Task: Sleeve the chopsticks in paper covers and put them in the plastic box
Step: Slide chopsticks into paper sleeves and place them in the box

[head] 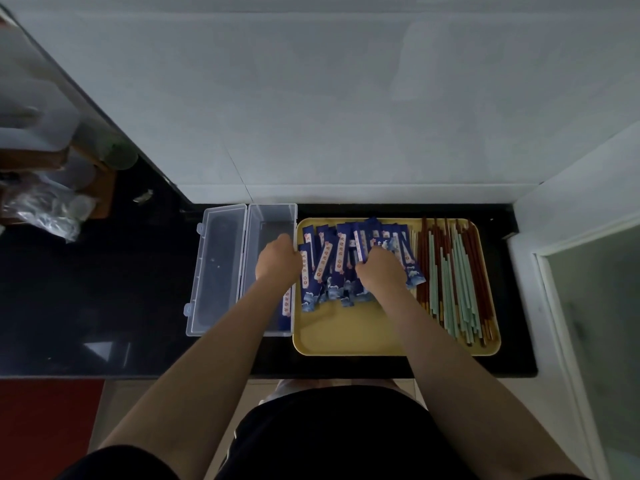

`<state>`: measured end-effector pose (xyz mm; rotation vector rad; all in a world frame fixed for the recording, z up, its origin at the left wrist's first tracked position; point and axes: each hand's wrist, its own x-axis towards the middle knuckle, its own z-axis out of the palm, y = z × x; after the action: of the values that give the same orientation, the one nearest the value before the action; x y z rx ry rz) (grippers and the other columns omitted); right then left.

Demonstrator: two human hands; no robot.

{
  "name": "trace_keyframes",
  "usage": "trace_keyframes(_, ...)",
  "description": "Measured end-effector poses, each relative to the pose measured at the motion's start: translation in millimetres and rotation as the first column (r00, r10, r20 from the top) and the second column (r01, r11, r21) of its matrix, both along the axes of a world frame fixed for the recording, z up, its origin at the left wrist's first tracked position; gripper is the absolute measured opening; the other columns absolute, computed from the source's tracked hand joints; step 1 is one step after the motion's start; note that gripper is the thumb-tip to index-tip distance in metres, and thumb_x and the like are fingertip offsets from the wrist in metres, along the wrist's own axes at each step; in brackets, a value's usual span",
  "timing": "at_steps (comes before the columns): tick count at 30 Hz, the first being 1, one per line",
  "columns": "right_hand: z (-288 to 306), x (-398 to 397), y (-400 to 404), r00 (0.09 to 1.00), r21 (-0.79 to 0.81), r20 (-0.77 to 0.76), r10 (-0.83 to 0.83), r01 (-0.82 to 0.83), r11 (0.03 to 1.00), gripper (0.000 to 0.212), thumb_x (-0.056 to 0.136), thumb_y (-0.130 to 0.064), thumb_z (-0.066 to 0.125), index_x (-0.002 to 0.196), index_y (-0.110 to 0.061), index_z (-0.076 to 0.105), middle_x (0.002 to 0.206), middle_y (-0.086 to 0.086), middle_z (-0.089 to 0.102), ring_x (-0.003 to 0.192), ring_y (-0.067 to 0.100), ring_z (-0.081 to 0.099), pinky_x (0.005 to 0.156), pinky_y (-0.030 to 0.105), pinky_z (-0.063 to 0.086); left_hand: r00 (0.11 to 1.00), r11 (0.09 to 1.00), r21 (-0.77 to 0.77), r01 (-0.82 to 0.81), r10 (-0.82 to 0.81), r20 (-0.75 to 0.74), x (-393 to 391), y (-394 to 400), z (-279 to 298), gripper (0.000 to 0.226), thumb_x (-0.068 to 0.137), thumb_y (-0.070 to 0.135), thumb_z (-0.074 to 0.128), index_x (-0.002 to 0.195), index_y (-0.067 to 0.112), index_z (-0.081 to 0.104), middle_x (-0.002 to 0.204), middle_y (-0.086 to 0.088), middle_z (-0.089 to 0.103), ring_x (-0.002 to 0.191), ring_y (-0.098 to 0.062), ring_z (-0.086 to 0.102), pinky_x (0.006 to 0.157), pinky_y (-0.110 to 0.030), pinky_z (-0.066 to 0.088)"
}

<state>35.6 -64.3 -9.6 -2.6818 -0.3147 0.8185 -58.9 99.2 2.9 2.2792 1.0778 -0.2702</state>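
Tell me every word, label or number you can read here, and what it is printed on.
Blue paper chopstick covers on the yellow plastic tray: each carries a white strip with red characters, too small and blurred to read.
Blue sleeved cover in the clear plastic box: same strip, unreadable.
Nothing else shows any text.

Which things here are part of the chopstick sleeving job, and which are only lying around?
Job:
paper covers
chopsticks
plastic box
yellow tray
left hand
right hand

Lying about:
crumpled plastic bag
wooden rack
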Motion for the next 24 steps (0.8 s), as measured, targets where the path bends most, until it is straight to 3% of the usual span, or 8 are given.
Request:
trace_keyframes(6, 15.2, 6.6, -16.8, 0.994, 0.283, 0.087, -0.059, 0.032, 0.959, 0.012, 0.102, -0.024, 0.052, 0.098, -0.013, 0.048, 0.076, 0.003, 0.056, 0.068, 0.024, 0.058, 0.055, 0.037, 0.044, 0.999, 0.988, 0.15, -0.047, 0.044, 0.026, 11.1, -15.9, 8.6, 0.031, 0.095, 0.025, 0.055, 0.121, 0.01, 0.048, 0.117, -0.009, 0.052, 0.102, -0.025, 0.057, 0.078, -0.037, 0.05)
trace_keyframes(10, 29.8, 14.8, -30.8, 0.997, 0.477, 0.024, -0.077, 0.056, 0.877, 0.018, 0.101, -0.03, 0.059, 0.099, -0.012, 0.06, 0.083, 0.006, 0.065, 0.07, 0.02, 0.063, 0.066, 0.039, 0.053, 0.913, 0.919, 0.307, 0.248, -0.328, 0.243, 32.9, -46.1, 23.8, 0.052, 0.085, 0.028, 0.066, 0.134, 0.02, 0.051, 0.134, -0.003, 0.049, 0.125, -0.025, 0.044, 0.104, -0.04, 0.038)
trace_keyframes(13, 42.0, 23.9, -47.4, 0.992, 0.553, -0.056, -0.111, 0.124, 0.824, 0.021, 0.097, -0.029, 0.066, 0.086, -0.011, 0.065, 0.071, 0.004, 0.064, 0.058, 0.011, 0.056, 0.054, 0.022, 0.043, 0.742, 0.708, 0.438, 0.554, -0.658, 0.125, 55.0, -76.9, 36.2, 0.055, 0.084, 0.04, 0.068, 0.137, 0.033, 0.054, 0.144, 0.005, 0.048, 0.139, -0.02, 0.034, 0.118, -0.045, 0.017)
trace_keyframes(15, 47.0, 29.4, -60.4, 0.988, 0.544, -0.091, -0.125, 0.155, 0.825, 0.024, 0.095, -0.032, 0.067, 0.081, -0.013, 0.065, 0.067, 0.0, 0.062, 0.056, 0.009, 0.054, 0.054, 0.023, 0.038, 0.722, 0.674, 0.418, 0.609, -0.69, 0.061, 67.9, -92.3, 40.1, 0.037, 0.09, 0.042, 0.063, 0.127, 0.037, 0.061, 0.129, 0.01, 0.06, 0.133, -0.017, 0.043, 0.12, -0.045, 0.01)
trace_keyframes(17, 48.9, 34.0, -76.8, 0.977, 0.537, -0.13, -0.169, 0.212, 0.816, 0.024, 0.095, -0.037, 0.067, 0.087, -0.015, 0.069, 0.07, -0.002, 0.062, 0.059, 0.009, 0.055, 0.057, 0.023, 0.04, 0.74, 0.668, 0.416, 0.617, -0.672, -0.02, 77.6, -103.3, 43.0, 0.023, 0.095, 0.045, 0.056, 0.114, 0.037, 0.066, 0.107, 0.01, 0.067, 0.114, -0.016, 0.057, 0.115, -0.041, 0.02)
trace_keyframes(19, 44.8, 40.2, -97.6, 0.948, 0.545, -0.181, -0.262, 0.319, 0.775, 0.022, 0.099, -0.034, 0.06, 0.093, -0.015, 0.068, 0.072, 0.0, 0.062, 0.061, 0.012, 0.054, 0.06, 0.028, 0.043, 0.757, 0.68, 0.381, 0.626, -0.648, -0.087, 85.6, -114.3, 43.1, 0.027, 0.098, 0.05, 0.051, 0.1, 0.029, 0.067, 0.089, 0.007, 0.066, 0.093, -0.018, 0.063, 0.092, -0.035, 0.04)
trace_keyframes(21, 37.1, 46.7, -117.0, 0.899, 0.534, -0.21, -0.385, 0.435, 0.725, 0.017, 0.1, -0.027, 0.053, 0.094, -0.017, 0.065, 0.077, 0.006, 0.063, 0.064, 0.014, 0.055, 0.063, 0.032, 0.048, 0.818, 0.789, 0.233, 0.568, -0.573, -0.053, 89.8, -122.3, 40.2, 0.034, 0.098, 0.051, 0.051, 0.086, 0.021, 0.061, 0.077, 0.003, 0.059, 0.079, -0.02, 0.062, 0.066, -0.03, 0.044)
trace_keyframes(24, 19.1, 55.5, -143.6, 0.872, 0.391, -0.119, -0.475, 0.481, 0.785, 0.016, 0.1, -0.021, 0.049, 0.09, -0.015, 0.061, 0.084, 0.009, 0.066, 0.07, 0.019, 0.061, 0.072, 0.04, 0.056, 0.911, 0.908, -0.083, 0.411, -0.407, 0.064, 95.1, -135.1, 31.2, 0.04, 0.096, 0.052, 0.055, 0.085, 0.013, 0.056, 0.073, -0.003, 0.058, 0.071, -0.023, 0.061, 0.062, -0.031, 0.048)
